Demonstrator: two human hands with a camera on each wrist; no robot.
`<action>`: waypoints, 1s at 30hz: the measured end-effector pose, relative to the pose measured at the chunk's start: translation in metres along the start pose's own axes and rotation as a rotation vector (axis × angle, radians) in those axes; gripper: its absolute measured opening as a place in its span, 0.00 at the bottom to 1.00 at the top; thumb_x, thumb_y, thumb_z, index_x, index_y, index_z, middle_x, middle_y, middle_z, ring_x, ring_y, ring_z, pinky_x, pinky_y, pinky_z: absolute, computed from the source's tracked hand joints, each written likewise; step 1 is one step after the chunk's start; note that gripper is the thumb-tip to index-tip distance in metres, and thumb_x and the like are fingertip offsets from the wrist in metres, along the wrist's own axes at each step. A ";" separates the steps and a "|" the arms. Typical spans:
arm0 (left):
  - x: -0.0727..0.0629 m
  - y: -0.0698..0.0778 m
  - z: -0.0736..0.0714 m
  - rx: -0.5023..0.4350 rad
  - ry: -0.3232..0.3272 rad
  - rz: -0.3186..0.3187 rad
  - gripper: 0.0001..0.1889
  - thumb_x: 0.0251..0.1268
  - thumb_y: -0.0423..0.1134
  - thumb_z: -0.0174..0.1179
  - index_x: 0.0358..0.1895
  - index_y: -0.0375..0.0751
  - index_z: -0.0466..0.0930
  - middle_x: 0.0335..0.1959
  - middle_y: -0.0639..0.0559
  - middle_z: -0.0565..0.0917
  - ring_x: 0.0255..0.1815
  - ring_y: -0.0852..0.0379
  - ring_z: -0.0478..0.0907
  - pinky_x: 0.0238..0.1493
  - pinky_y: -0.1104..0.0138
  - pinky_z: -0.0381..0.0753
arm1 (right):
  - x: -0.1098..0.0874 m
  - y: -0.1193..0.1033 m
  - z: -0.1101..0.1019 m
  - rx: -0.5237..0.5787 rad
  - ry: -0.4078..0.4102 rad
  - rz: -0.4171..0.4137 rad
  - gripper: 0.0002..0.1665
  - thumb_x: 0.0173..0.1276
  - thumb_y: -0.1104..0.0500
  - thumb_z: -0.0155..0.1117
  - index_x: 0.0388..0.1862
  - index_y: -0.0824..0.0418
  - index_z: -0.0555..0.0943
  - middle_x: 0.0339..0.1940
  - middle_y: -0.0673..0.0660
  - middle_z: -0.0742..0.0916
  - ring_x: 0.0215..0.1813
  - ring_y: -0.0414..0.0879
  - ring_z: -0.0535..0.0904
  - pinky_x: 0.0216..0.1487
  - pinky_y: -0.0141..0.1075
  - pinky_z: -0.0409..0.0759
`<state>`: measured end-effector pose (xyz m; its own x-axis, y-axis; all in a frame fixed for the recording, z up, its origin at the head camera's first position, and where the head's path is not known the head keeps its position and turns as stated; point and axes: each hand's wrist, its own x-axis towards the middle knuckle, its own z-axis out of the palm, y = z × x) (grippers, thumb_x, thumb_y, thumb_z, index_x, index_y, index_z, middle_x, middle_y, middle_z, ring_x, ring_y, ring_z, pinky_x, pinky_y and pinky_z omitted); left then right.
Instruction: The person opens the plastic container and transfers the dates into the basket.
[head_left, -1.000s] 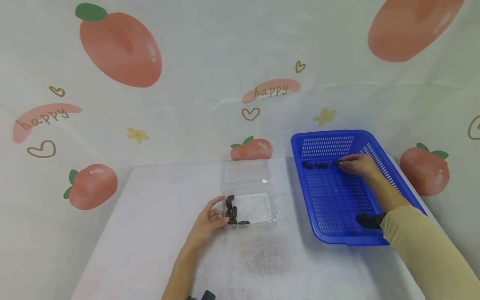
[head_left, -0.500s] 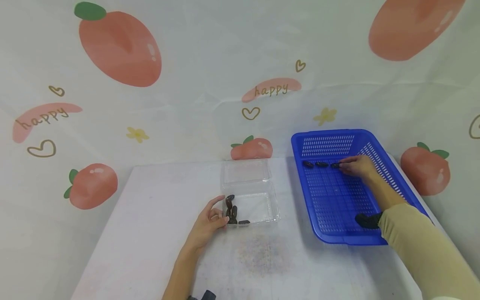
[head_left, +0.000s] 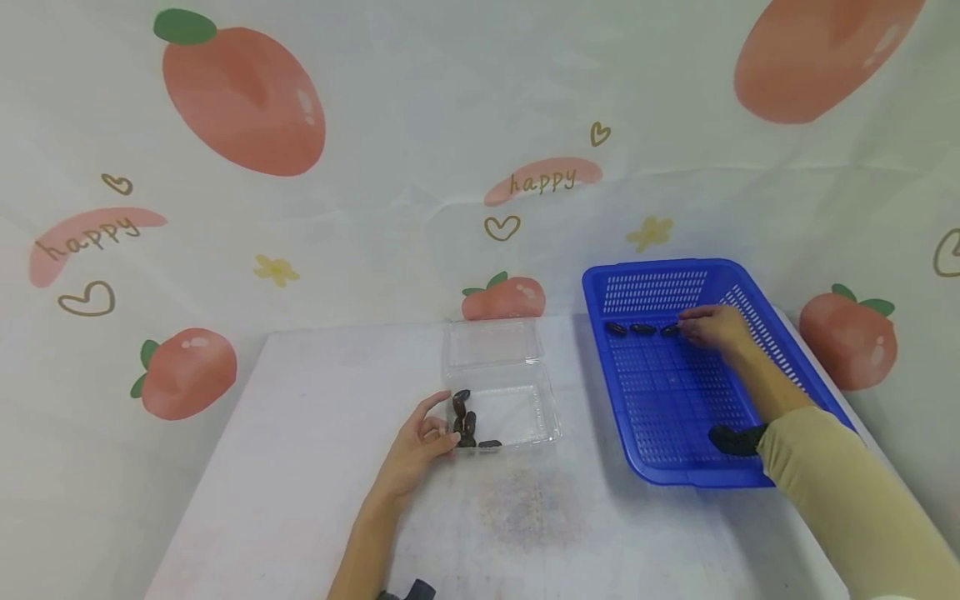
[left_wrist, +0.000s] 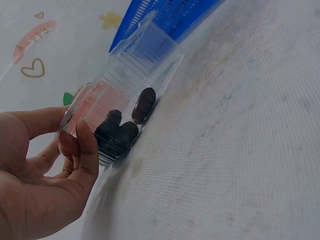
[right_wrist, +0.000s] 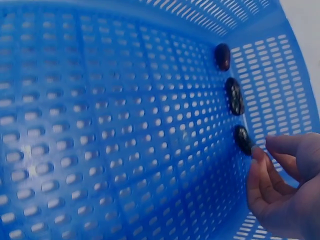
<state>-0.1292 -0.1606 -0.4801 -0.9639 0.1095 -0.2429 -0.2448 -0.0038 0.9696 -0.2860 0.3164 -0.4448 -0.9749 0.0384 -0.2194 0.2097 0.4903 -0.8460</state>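
Note:
In the head view my left hand (head_left: 412, 450) grips the left side of a clear hinged plastic box (head_left: 517, 417), thumb and fingers round its wall. Several dark, glossy oval pieces, like dried dates (head_left: 468, 425), lie at the box's left and front. My right hand (head_left: 716, 329) reaches into a blue basket (head_left: 637, 462). Along the basket's far wall lie three similar dark ovals in a row. In the right wrist view my fingertips are slightly parted at the near end of the third dark date (right_wrist: 243, 139); one fingertip appears to touch it.
The box's lid (head_left: 491, 343) lies folded back towards the printed backdrop (head_left: 390, 208). A white cloth-covered table (head_left: 322, 417) bears both containers. A black strap (head_left: 735, 440) at my right sleeve hangs over the basket's near right part.
The third dark date has come to rest in the row and shows more clearly as the right fingers draw slightly back from it. The left hand and the box have stayed in place.

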 end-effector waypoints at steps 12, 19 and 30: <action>0.000 -0.003 0.000 -0.009 0.009 -0.004 0.37 0.60 0.25 0.65 0.72 0.51 0.66 0.31 0.51 0.70 0.32 0.51 0.76 0.41 0.65 0.80 | -0.009 -0.024 0.006 0.066 0.032 -0.032 0.28 0.75 0.57 0.59 0.65 0.76 0.72 0.33 0.38 0.82 0.33 0.26 0.78 0.38 0.25 0.81; 0.001 -0.003 -0.001 -0.010 0.000 0.000 0.37 0.60 0.26 0.65 0.73 0.50 0.65 0.31 0.52 0.70 0.32 0.51 0.76 0.42 0.64 0.80 | -0.026 -0.050 0.011 0.045 -0.014 -0.084 0.33 0.75 0.48 0.59 0.68 0.70 0.72 0.55 0.55 0.82 0.44 0.30 0.79 0.48 0.26 0.81; 0.001 -0.002 -0.001 -0.018 -0.006 0.008 0.37 0.60 0.25 0.65 0.72 0.52 0.65 0.31 0.52 0.70 0.32 0.52 0.76 0.41 0.64 0.81 | -0.050 -0.080 0.030 0.092 -0.138 -0.180 0.31 0.73 0.50 0.62 0.66 0.70 0.73 0.57 0.58 0.81 0.49 0.36 0.81 0.50 0.26 0.80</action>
<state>-0.1301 -0.1615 -0.4823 -0.9652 0.1157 -0.2346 -0.2387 -0.0231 0.9708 -0.2519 0.2493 -0.3806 -0.9790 -0.1649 -0.1196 0.0453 0.3966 -0.9169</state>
